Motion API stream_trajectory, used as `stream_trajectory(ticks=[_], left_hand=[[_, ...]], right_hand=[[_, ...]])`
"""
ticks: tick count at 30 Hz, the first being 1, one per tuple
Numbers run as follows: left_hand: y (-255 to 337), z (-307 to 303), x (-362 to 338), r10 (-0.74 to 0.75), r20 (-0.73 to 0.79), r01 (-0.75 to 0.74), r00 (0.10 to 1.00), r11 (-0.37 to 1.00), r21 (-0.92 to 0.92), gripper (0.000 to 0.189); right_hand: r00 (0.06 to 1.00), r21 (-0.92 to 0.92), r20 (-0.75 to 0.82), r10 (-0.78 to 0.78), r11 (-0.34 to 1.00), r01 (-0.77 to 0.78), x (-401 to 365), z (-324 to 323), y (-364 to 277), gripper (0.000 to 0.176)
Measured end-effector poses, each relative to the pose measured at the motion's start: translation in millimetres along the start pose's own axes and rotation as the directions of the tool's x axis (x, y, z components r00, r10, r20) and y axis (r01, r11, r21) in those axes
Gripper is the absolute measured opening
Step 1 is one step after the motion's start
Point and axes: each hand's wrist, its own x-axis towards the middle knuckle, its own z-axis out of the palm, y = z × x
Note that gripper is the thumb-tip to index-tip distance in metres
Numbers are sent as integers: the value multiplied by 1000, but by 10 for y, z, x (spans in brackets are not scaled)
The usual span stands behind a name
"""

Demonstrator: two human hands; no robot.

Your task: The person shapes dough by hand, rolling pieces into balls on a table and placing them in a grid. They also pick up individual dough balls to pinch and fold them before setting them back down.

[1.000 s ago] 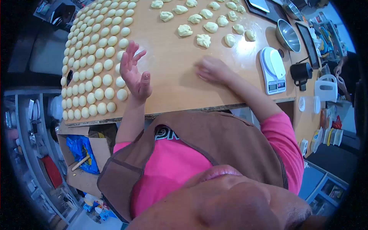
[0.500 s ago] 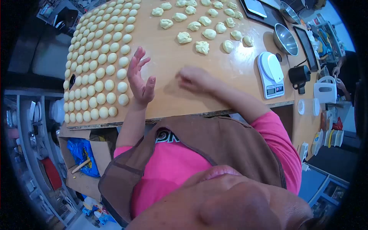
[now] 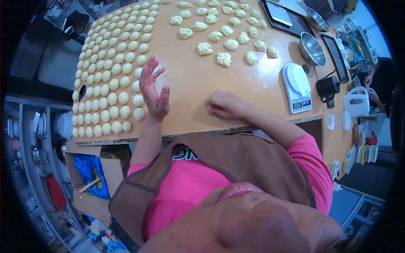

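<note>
My left hand (image 3: 155, 90) is raised beside the rows of smooth round dough balls (image 3: 138, 100), fingers apart and nothing in the palm. Over the table near its front edge, my right hand (image 3: 227, 105) is cupped with its fingers curled down, slightly blurred. Whatever lies beneath those fingers is hidden. Beyond both hands, rough uneven dough pieces (image 3: 224, 60) are scattered across the tabletop. Many smooth balls fill the left side of the wooden table (image 3: 185, 101) in close rows.
A white kitchen scale (image 3: 297, 86) stands at the right, with a black mug (image 3: 328, 88) and a metal bowl (image 3: 312, 49) close by. Dark trays (image 3: 291, 21) lie at the far right. Another person's hands (image 3: 370, 86) show at the right edge. A cardboard box (image 3: 118, 177) sits below the table's left corner.
My right hand has moved to the right and nearer the table's front edge. My left hand keeps nearly the same pose. The table sits slightly lower in the view.
</note>
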Motion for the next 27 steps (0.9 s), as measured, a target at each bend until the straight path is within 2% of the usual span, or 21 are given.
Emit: stream_trajectory(ticks=[3,4,5,7,9,11,13,15,17,18,19,21,23,24,26,27], left_hand=[[-4,25,-13,-7,-48,4,999,998,-62,67],[12,46,-24,-8,21,9,1000,1000,-30,67],[28,67,-43,-11,91,10,996,1000,3,67],[13,86,-60,-2,128,0,992,1000,14,68],[9,59,-45,8,155,-15,988,999,45,68],[14,15,-19,-50,35,48,998,998,37,68],[32,-5,0,-47,-8,47,999,999,6,69],[25,25,10,-55,-37,53,998,997,-46,70],[40,65,-37,-31,105,35,994,999,-34,70],[35,78,-59,-34,113,39,993,998,-42,70],[19,85,-72,-17,145,19,989,1000,-13,69],[17,68,-49,5,174,-10,985,1000,26,69],[41,23,-20,-66,54,64,996,997,37,70],[51,13,0,-61,45,60,997,997,42,70],[73,28,28,-35,-48,32,998,998,-47,68],[79,39,17,-25,-48,23,999,998,-53,68]], right_hand=[[996,-119,-46,70,990,-76,-217,-207,264,18],[987,-258,-58,148,953,-158,-146,-293,307,17],[984,-212,-99,146,963,-164,-23,-313,340,18],[981,-172,-141,135,972,-158,189,-226,277,18],[991,-83,-127,30,996,-41,272,-40,81,19],[995,-54,-93,20,998,-25,45,7,9,18],[998,-37,-60,17,999,-19,-129,-91,98,18],[987,-98,-114,110,988,-122,-231,-214,220,19],[975,-109,-156,157,979,-175,-50,-224,312,20],[965,-123,-190,182,971,-207,79,-192,313,21],[957,-48,-189,220,971,-233,203,-139,260,23],[974,-65,-142,178,980,-189,143,-76,63,24],[996,-116,-59,61,991,-67,-4,-30,-14,27],[997,-119,-52,52,991,-58,-124,-64,67,27],[988,-109,-148,30,993,-46,-325,-129,198,28],[979,-161,-171,109,978,-136,-299,-228,160,27]])
